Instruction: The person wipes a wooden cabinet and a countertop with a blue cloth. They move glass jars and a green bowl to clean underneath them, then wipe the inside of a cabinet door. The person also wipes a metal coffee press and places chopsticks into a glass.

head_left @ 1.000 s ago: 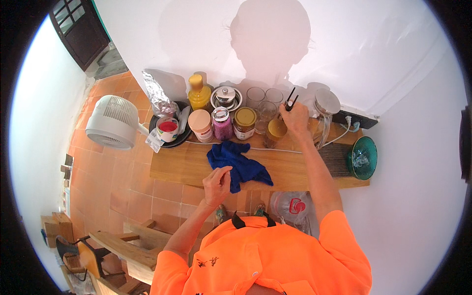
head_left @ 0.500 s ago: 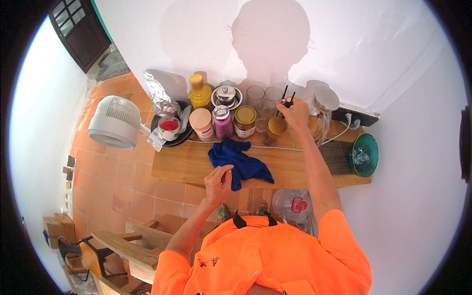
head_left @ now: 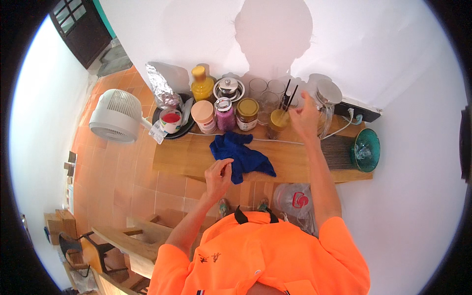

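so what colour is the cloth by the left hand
Dark blue cloth, lying crumpled on the wooden shelf; the head view shows it.

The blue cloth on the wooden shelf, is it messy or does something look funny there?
Yes, a bit. The blue cloth lies crumpled, not folded, and one corner hangs over the front edge of the wooden shelf, by the left hand. The right hand is up by the jars. Nothing looks spilled or broken.
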The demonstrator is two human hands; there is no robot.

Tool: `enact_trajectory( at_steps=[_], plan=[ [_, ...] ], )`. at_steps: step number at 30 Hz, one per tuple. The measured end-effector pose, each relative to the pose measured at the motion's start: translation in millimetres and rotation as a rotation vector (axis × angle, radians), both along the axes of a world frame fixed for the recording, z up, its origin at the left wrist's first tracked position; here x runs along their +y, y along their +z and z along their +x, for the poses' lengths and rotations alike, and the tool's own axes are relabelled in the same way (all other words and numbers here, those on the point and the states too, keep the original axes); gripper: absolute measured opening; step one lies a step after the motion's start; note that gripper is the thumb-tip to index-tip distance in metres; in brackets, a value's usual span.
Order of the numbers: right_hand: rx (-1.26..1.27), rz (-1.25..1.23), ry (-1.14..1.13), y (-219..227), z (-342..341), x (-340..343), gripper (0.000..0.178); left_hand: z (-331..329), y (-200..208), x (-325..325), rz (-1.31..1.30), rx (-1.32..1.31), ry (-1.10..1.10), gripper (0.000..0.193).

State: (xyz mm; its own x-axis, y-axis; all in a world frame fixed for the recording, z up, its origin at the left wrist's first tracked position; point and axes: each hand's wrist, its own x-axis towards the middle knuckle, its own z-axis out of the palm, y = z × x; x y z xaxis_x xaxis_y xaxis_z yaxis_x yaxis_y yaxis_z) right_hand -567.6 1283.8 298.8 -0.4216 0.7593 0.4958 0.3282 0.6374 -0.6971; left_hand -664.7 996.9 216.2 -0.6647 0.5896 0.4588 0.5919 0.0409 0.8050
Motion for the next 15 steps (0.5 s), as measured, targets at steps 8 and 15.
enact_trajectory(
  at_steps=[8, 15],
  plan=[
    [-0.132, 0.292, 0.407, -6, 31, -111, 0.04, -12, -7, -36, -0.003, -0.063, 0.205, 0.011],
    [-0.378, 0.351, 0.722, -83, -35, -161, 0.066, -28, -8, -76, -0.021, -0.024, 0.336, 0.012]
  ],
)
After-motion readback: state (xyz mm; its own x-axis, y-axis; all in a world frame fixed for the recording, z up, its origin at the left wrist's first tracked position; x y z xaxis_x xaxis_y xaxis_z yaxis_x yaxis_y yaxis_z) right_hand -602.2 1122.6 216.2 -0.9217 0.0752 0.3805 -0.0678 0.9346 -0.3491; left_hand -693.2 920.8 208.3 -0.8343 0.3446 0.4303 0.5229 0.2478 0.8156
